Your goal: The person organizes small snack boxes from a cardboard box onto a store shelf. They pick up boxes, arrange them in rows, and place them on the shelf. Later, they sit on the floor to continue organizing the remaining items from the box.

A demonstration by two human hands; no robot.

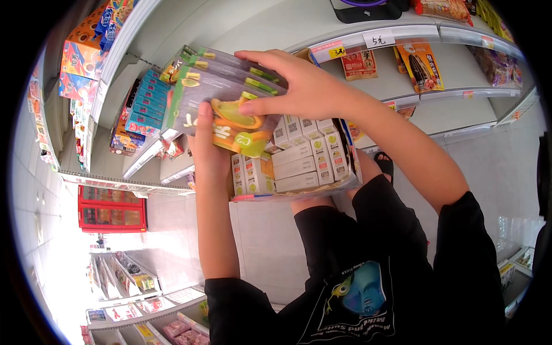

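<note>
Both my hands hold a stack of several grey-and-green packaged snack boxes [224,86], with sliced citrus fruit pictured on the front one. My left hand [207,133] grips the stack from its lower left side, thumb on the front face. Across the right end lies my right hand [289,84], its thumb on the pictured fruit and its fingers over the top edge. Below the stack, an open cardboard carton [297,194] appears to rest against my legs. Inside are rows of small white-sided boxes [295,164], some upright and some lying flat. The stack hides the carton's far left part.
Ahead is a shelf [181,26] with price tags. Turquoise boxes [148,103] and an orange-and-green pack [172,71] stand left of the stack. Bagged snacks [418,67] sit on the right shelves. A red cabinet [112,209] stands at left, with display bins [125,276] below.
</note>
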